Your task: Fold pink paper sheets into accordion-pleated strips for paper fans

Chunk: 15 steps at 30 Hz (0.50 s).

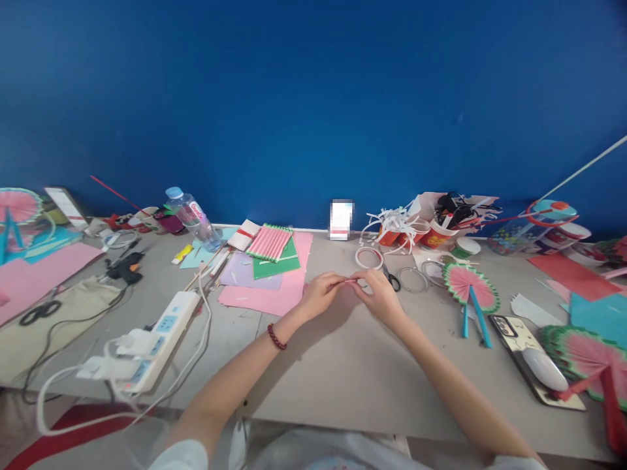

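Note:
Both of my hands meet over the middle of the grey table (343,365). My left hand (321,292) and my right hand (377,294) pinch the two ends of a small thin pinkish folded strip (351,281) between their fingertips. A red bead bracelet (275,337) circles my left wrist. Pink paper sheets (274,294) lie just left of my left hand. Black-handled scissors (392,279) lie just behind my right hand.
A white power strip (157,336) with cables lies at the left, near a black glue gun (125,266) and a water bottle (193,219). Pleated pink strips (268,241) rest on green paper. Watermelon paper fans (471,288) and a phone (531,365) lie right; cups of scraps (416,228) stand behind.

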Tool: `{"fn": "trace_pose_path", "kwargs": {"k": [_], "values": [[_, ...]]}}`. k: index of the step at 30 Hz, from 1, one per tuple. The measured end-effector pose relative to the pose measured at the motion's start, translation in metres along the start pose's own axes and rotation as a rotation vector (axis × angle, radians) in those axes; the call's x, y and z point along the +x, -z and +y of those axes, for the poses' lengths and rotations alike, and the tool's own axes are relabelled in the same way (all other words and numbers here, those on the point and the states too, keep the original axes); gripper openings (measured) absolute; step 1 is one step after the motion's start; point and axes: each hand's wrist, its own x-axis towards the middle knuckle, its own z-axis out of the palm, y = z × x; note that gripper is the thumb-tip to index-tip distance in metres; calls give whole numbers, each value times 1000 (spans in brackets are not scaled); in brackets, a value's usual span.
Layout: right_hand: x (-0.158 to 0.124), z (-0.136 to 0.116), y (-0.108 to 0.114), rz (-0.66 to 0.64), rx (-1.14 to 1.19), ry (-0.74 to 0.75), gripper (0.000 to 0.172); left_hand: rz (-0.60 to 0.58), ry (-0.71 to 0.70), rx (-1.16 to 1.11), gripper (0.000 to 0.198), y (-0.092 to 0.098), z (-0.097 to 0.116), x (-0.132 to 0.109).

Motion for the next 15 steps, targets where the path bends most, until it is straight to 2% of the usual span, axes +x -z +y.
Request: {"fn": "trace_pose_path", "kwargs": {"k": [4, 6, 11, 15], "values": [[14, -13, 20, 113, 221, -213, 24, 119, 75, -277, 25, 6, 18, 9], [22, -20, 28, 127, 279, -236, 20, 144, 87, -382, 25, 9, 24, 11], [36, -44, 42, 213, 220, -80, 8, 172, 62, -556, 27, 16, 32, 13], [37, -58, 47, 268, 121, 31, 10, 149, -25, -505, 24, 22, 39, 10]]}}
